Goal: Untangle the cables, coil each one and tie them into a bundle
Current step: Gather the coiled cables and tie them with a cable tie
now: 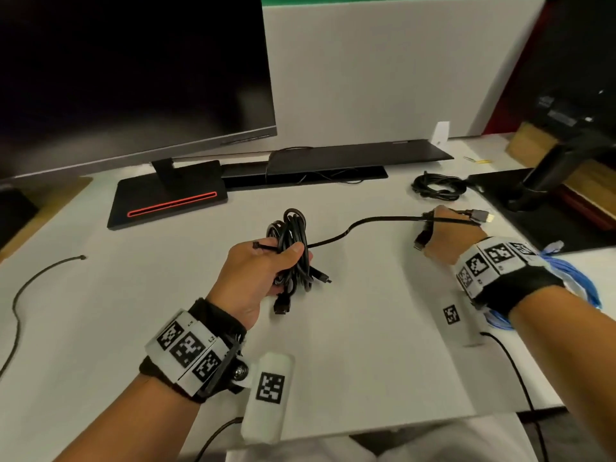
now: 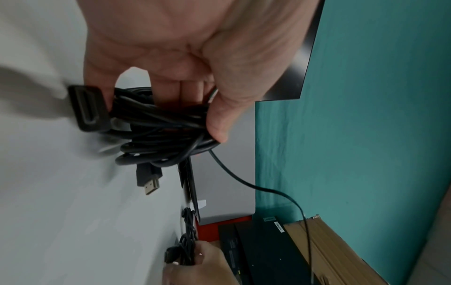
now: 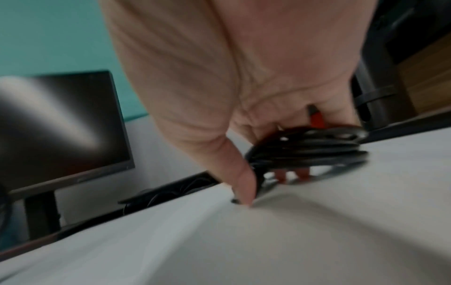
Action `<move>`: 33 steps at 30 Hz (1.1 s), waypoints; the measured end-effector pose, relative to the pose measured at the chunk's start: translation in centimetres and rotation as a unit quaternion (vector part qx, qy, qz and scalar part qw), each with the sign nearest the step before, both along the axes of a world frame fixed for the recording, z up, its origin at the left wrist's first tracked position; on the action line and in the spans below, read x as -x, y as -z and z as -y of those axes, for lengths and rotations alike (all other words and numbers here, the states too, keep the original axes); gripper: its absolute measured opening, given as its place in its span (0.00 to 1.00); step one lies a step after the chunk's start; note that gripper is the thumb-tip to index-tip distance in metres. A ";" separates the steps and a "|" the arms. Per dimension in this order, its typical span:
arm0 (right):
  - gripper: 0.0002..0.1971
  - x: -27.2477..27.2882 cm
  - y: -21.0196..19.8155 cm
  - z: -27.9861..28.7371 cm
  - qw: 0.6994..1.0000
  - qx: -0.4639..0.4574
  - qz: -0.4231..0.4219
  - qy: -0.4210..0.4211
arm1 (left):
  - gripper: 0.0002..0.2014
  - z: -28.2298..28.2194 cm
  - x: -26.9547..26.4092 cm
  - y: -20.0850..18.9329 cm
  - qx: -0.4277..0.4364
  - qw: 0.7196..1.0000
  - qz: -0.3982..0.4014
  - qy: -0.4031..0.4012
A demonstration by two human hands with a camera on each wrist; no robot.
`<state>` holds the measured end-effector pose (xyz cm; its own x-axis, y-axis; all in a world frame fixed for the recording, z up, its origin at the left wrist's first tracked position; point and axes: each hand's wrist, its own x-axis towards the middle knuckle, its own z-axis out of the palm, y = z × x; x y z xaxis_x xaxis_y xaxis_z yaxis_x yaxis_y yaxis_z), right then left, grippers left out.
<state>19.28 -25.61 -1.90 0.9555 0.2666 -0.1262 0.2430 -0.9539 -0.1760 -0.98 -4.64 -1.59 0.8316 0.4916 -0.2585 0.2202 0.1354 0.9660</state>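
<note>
From the head view, the left hand [image 1: 263, 271] grips a bunch of black cable loops [image 1: 291, 248] above the white desk [image 1: 133, 295], the loops' long axis standing roughly upright. One strand [image 1: 366, 223] runs rightward to the right hand [image 1: 453, 233], fingers curled round it, the plug [image 1: 480, 216] pointing right. A second coil [image 1: 436, 186] lies beyond.

The left wrist view shows thumb and fingers clamped round the loops [image 2: 158, 125], one connector [image 2: 150, 181] hanging out of them.

The right wrist view is blurred: the fingers [image 3: 244, 183] curl on black cable [image 3: 310, 148] against the desk.
</note>
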 end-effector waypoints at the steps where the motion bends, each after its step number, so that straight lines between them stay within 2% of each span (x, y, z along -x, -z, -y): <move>1: 0.09 -0.2 0.2 0.1 1.000 -0.022 0.002 -0.014 | 0.07 -0.2 -0.3 -0.1 -0.010 1.000 0.000 -0.001; 4: 0.03 -0.3 0.3 0.7 0.994 -0.095 0.004 -0.059 | 0.05 -0.9 -1.0 -0.5 -0.057 0.998 0.011 -0.024; 6: 0.04 0.0 0.2 1.4 0.973 -0.229 0.000 -0.037 | 0.01 -1.8 -1.3 -0.8 -0.084 0.995 0.018 -0.055; 7: 0.05 0.5 0.0 1.7 0.939 -0.342 -0.025 -0.005 | 0.04 -2.3 -1.3 -0.9 -0.094 0.993 0.020 -0.068; 9: 0.06 1.3 -0.3 2.4 0.835 -0.538 -0.098 0.059 | 0.03 -3.4 -1.2 -0.8 -0.105 0.991 0.014 -0.082; 11: 0.09 2.0 -0.6 3.1 0.764 -0.619 -0.168 0.070 | 0.03 -4.2 -1.0 -0.5 -0.113 0.988 0.005 -0.101; 13: 0.11 2.8 -1.0 3.5 0.727 -0.652 -0.209 0.046 | 0.04 -4.8 -0.9 0.0 -0.118 0.983 -0.003 -0.138; 16: 0.10 4.1 -1.8 3.0 0.695 -0.682 -0.226 0.022 | 0.09 -4.9 -0.9 0.5 -0.117 0.978 0.004 -0.175; 19: 0.07 5.4 -2.6 1.6 0.693 -0.682 -0.231 0.021 | 0.06 -4.2 -1.1 0.7 -0.125 0.977 0.022 -0.175; 24: 0.09 6.4 -3.8 -1.0 0.738 -0.633 -0.234 0.007 | 0.05 -3.0 -1.5 1.0 -0.164 0.974 0.060 -0.144; 27: 0.08 6.3 -4.2 -2.2 0.728 -0.633 -0.263 0.009 | 0.07 -2.4 -1.7 1.1 -0.163 0.976 0.080 -0.121; 30: 0.11 6.2 -4.4 -3.3 0.710 -0.630 -0.315 -0.006 | 0.04 -1.5 -1.7 1.0 -0.165 0.978 0.089 -0.096; 33: 0.13 6.8 -4.3 -4.6 0.718 -0.610 -0.336 -0.015 | 0.02 -0.6 -1.8 1.1 -0.148 0.981 0.104 -0.072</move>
<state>12.44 -21.00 2.41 0.7799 0.5891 -0.2113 -0.2703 0.0126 -0.9627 0.84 -4.06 -2.66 0.7671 0.6364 0.0806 0.0143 -0.1427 0.9897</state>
